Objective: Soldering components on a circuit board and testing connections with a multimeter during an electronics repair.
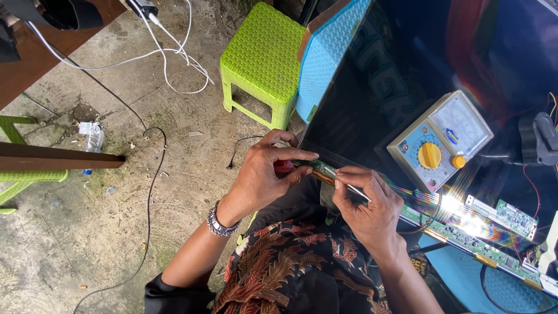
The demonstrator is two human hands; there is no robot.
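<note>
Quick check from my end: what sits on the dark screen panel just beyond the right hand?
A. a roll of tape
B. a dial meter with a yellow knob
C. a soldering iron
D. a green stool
B: a dial meter with a yellow knob lies on the dark screen panel, just past the right hand; the green stool stands on the floor.

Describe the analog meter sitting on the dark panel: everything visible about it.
The analog meter is a boxy, pale grey unit that looks plastic. Its upper part is a white dial face under a clear window; the lower part is a blue ring around a large yellow selector knob, with a smaller orange knob beside it. It lies face up and rotated on the glossy dark panel, near the circuit strip. Neither hand touches it.
</note>
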